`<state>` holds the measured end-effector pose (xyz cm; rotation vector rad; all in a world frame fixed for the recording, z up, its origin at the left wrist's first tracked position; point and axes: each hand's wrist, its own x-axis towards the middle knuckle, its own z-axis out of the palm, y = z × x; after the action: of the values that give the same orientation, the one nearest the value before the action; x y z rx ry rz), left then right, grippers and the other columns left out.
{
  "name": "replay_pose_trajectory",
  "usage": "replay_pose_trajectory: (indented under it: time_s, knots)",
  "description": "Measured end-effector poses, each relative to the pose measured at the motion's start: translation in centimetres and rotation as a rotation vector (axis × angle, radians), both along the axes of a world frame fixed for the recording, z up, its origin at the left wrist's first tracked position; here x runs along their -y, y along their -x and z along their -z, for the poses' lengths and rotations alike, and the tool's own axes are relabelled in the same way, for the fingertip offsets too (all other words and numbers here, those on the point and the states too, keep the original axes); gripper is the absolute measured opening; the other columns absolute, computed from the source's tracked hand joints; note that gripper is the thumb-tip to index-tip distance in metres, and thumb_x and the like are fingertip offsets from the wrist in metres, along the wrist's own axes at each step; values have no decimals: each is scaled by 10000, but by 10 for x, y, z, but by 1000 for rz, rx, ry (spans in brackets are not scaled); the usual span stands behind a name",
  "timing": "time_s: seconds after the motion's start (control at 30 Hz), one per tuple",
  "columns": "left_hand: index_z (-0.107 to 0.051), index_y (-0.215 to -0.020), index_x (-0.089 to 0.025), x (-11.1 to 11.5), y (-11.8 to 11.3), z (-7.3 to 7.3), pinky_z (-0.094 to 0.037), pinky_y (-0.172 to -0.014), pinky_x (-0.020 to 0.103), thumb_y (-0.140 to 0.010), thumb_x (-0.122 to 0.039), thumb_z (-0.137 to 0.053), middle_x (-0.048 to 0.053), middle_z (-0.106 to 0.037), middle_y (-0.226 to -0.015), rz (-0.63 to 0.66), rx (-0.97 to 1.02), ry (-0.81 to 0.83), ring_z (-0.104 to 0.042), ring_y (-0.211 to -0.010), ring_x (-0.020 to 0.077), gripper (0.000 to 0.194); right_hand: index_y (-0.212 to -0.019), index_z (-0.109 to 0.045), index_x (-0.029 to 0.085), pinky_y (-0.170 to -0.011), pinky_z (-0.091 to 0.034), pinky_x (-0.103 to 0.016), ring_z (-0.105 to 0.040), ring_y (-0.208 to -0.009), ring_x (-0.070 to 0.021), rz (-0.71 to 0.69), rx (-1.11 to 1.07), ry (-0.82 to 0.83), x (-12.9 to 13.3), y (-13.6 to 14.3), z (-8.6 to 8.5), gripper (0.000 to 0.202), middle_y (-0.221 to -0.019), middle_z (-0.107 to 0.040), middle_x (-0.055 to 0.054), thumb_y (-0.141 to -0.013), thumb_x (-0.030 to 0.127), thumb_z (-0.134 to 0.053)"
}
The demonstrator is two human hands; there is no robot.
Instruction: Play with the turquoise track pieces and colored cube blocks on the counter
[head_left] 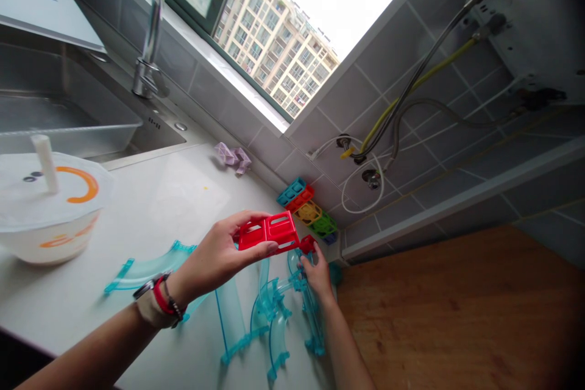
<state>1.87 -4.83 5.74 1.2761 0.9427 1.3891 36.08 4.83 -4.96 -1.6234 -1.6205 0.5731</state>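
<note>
My left hand is closed around a red plastic block with cut-out sides, held above the counter. Close to its right end, my right hand pinches a smaller red piece; whether the two red parts touch I cannot tell. Below both hands lie several translucent teal track pieces, some curved and some straight. Another curved teal track piece rests left of my left forearm. Against the tiled wall, just past the hands, stands a row of coloured blocks in blue, red, yellow, green and dark blue.
A white lidded tub stands at the left, before a steel sink with a chrome faucet. Crumpled purple shapes sit near the wall. Hoses hang at the right, above a wooden surface.
</note>
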Motion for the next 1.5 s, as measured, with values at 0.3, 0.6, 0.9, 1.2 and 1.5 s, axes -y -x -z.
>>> replay_pose_trajectory:
  time_s: [0.3, 0.6, 0.9, 1.2, 1.5]
  knots:
    - [-670, -1249, -207, 0, 0, 2, -645, -812, 349, -815, -481, -802, 90, -789, -1107, -17, -14, 16, -768, -970, 286, 530, -1252, -711, 162, -1083, -493, -465, -637, -1245, -325, 4, 94, -57, -2, -11, -4, 543, -1305, -711, -145, -751, 372, -713]
    - [-673, -1251, -212, 0, 1, 0, -648, -819, 349, -824, -471, -797, 86, -783, -1124, -18, -13, -1, -770, -973, 279, 514, -1289, -678, 143, -1041, -517, -446, -621, -1257, -318, 11, 208, -106, 7, -18, -4, 510, -1419, -620, -178, -820, 338, -627]
    - [-676, -1258, -202, 1, -2, 1, -651, -807, 346, -815, -465, -803, 97, -782, -1136, -7, 12, 3, -767, -982, 280, 531, -1285, -650, 149, -920, -549, -402, -693, -972, -258, -74, 360, -122, -27, -24, -37, 460, -1266, -683, -160, -850, 271, -564]
    - [-665, -1261, -219, -3, 1, 6, -651, -841, 359, -819, -458, -805, 76, -768, -1169, -35, -11, -20, -762, -1001, 265, 522, -938, -703, 201, -951, -514, -415, -682, -1010, -280, -291, 536, 64, -77, -35, -52, 294, -1012, -743, -74, -654, 177, -773]
    - [-658, -1264, -222, -10, 6, 11, -650, -846, 364, -822, -453, -801, 79, -746, -1204, -52, -62, -60, -746, -1043, 274, 519, -1137, -660, 200, -923, -549, -444, -706, -978, -272, -267, 456, 80, -81, -52, -44, 486, -1053, -750, -76, -666, 247, -767]
